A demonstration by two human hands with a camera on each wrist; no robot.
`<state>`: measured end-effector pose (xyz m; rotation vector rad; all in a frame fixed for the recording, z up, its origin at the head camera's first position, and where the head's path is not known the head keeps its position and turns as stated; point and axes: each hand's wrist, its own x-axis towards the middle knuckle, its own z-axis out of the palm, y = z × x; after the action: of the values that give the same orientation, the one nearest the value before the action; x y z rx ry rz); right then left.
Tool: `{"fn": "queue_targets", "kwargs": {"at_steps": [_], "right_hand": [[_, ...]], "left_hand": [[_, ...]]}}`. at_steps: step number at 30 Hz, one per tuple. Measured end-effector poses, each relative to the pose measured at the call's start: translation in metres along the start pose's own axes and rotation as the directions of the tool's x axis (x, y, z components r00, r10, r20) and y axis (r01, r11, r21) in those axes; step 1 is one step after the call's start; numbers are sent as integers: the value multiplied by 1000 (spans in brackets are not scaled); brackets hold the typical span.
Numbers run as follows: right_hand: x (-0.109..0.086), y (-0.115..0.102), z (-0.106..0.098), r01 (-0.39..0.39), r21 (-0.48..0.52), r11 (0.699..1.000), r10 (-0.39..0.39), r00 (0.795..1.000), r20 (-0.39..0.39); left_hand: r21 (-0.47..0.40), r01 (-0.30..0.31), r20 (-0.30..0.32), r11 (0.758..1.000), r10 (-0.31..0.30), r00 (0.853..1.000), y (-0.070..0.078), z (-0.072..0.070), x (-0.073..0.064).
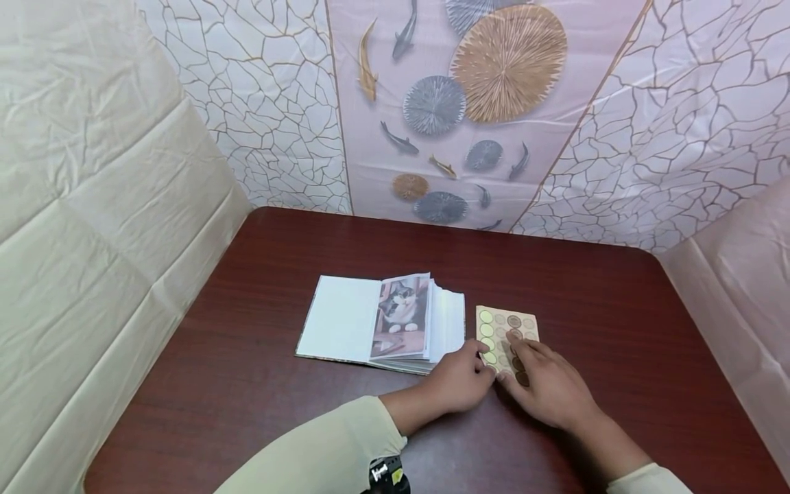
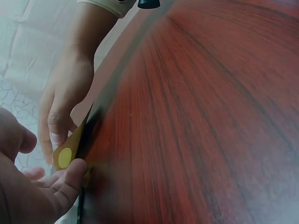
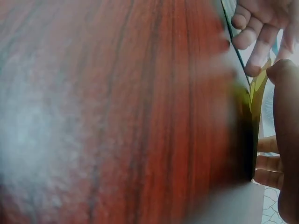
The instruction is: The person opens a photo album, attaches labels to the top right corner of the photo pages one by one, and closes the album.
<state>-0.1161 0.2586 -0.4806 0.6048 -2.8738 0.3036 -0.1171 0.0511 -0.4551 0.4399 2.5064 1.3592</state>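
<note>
A tan sheet of round stickers lies on the table, with a column of yellow circles on its left and brown ones further right. My left hand pinches its lower left edge between thumb and fingers. In the left wrist view, the sheet's near corner with a yellow circle stands tilted up by the left thumb. My right hand rests on the sheet's right side, index finger laid across the circles and thumb at the lower edge. The right fingers cover part of the sheet.
An open album lies just left of the sheet, its blank white cover side flat. A cat photo stands slightly raised on its pages. The dark red wooden table meets draped cloth walls at the back and sides.
</note>
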Motion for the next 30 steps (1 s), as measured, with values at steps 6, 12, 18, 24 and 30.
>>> {"fn": "queue_targets", "kwargs": {"at_steps": [6,12,18,24,30], "right_hand": [[-2,-1,1,0,6,1000,0,1000,-13],[-4,-3,1,7,5,1000,-7,1000,-14],[-6,-3,0,21,6,1000,-21,999,-28],[-7,-4,-2,33,26,999,-32,998,-50],[-8,-5,-4,72,56,996,-66,993,-100]], "left_hand": [[-34,-9,-38,999,8,999,1,4,3],[-139,35,-111,990,-50,992,-1,8,8],[-286,102,-113,953,-140,984,0,12,10],[-387,138,-93,912,-188,978,4,14,10],[-502,102,-64,859,-154,986,4,14,10]]}}
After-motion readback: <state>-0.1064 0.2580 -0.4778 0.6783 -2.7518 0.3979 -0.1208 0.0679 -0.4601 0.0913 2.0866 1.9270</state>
